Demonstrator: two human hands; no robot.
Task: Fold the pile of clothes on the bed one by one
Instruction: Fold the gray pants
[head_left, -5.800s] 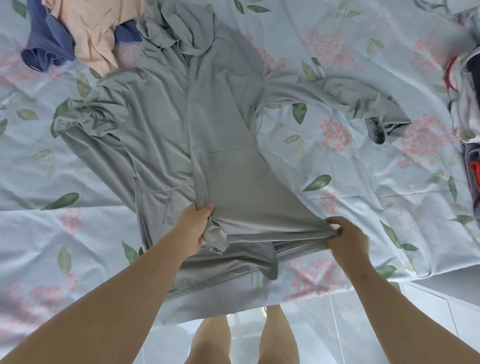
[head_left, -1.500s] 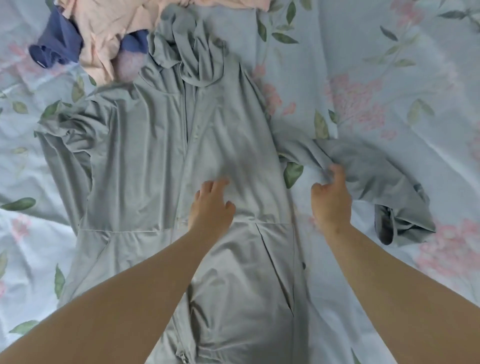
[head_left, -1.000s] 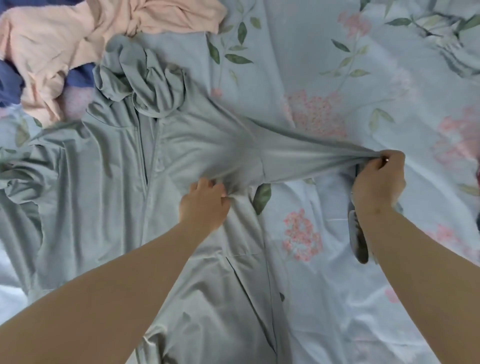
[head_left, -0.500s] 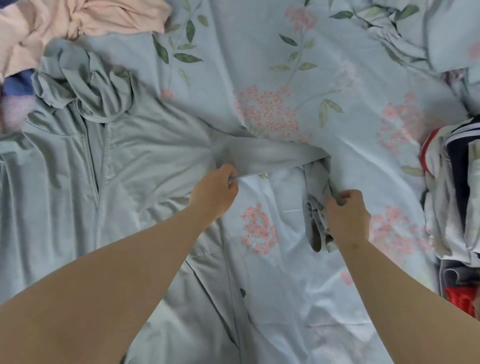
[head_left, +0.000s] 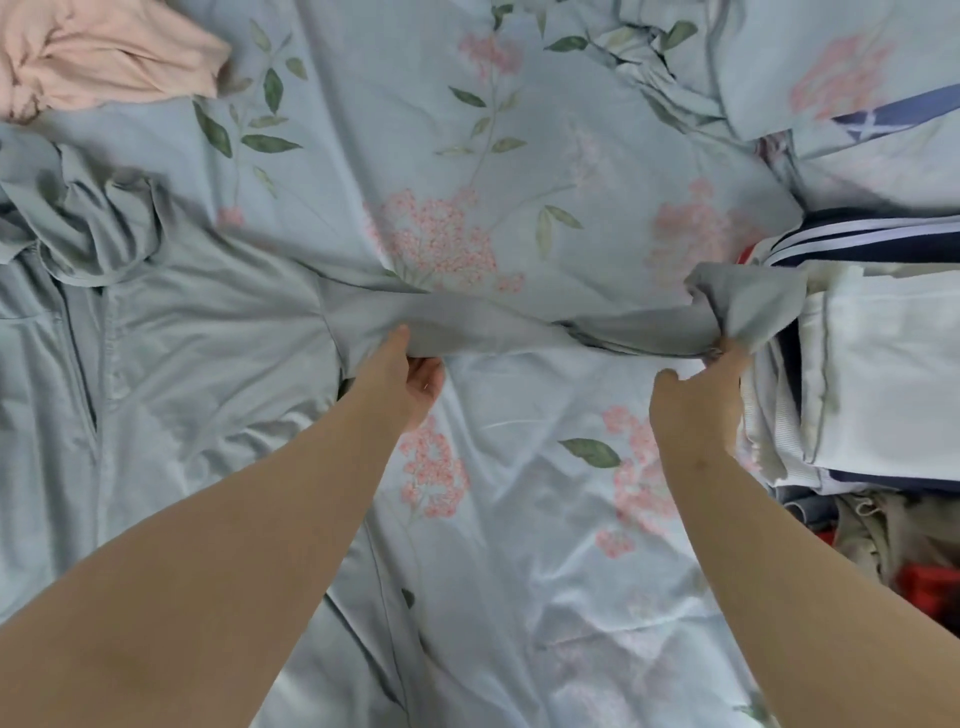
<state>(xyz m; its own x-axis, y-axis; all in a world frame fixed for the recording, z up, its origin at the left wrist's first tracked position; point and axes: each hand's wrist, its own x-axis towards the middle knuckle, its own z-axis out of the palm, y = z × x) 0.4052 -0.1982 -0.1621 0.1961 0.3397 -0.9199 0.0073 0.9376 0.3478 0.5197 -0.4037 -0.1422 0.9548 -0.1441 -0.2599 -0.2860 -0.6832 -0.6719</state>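
L hand (head_left: 410, 374) & R hand (head_left: 698, 395) grip grey hoodie (head_left: 208, 332) sleeve (head_left: 519, 327), stretched over floral sheet (head_left: 519, 130).

Left arm (head_left: 223, 561) and right arm (head_left: 779, 545) bare, both stretched forward. Left hand (head_left: 410, 376) at the shoulder end of the grey sleeve (head_left: 498, 327): thumb on top, fingers tucked beneath, pinching the cloth. Right hand (head_left: 696, 400) at the sleeve's cuff end, fingers curled round bunched fabric, thumb out sideways. Hands well apart along the sleeve.

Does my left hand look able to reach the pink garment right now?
Probably not yet: the left hand grips the grey hoodie's sleeve, and the pink garment lies beyond the hood, far up the bed. Nothing else blocks it.
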